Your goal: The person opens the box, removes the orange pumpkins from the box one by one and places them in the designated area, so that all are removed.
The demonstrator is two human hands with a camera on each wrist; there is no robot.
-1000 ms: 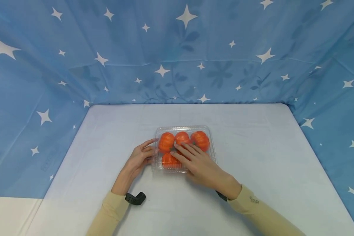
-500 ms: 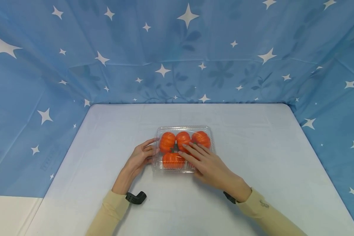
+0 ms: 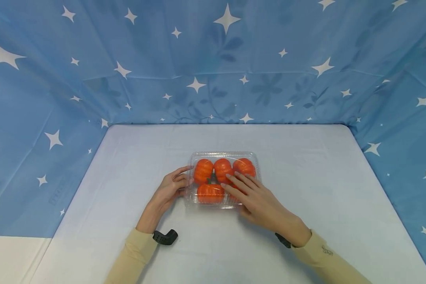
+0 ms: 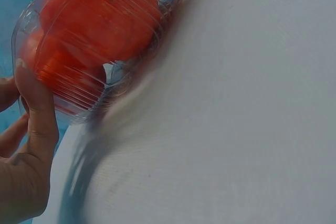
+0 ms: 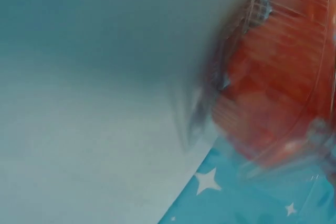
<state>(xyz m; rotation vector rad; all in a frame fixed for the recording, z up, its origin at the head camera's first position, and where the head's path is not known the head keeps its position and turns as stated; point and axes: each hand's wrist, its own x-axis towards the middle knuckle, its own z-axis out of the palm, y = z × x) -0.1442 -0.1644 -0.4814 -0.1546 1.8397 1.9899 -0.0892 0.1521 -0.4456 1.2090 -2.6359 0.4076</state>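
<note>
The clear plastic box sits flat on the table between the two hands, with orange-red, ribbed pieces inside, three along the far side and at least one more along the near side. Clear plastic covers them; I can't make out whether the rim is snapped tight all round.

At the box's left end is the left hand, fingers fairly straight and set against the side, the thumb on the near corner. To me it looks like a steadying touch rather than a grip. The right hand lies open over the near right part, fingers spread across the top; how hard they press, if at all, I can't tell.

The step seems to be handling the covered box, and I'd keep it gentle. The thin plastic would likely dent under a hard push mid-lid, so pressure belongs on the rim and corners. The left hand does best bracing the end, so the box doesn't skate over the smooth white table.

Further out, a black band circles the left wrist, and a starred blue curtain hangs behind.
</note>
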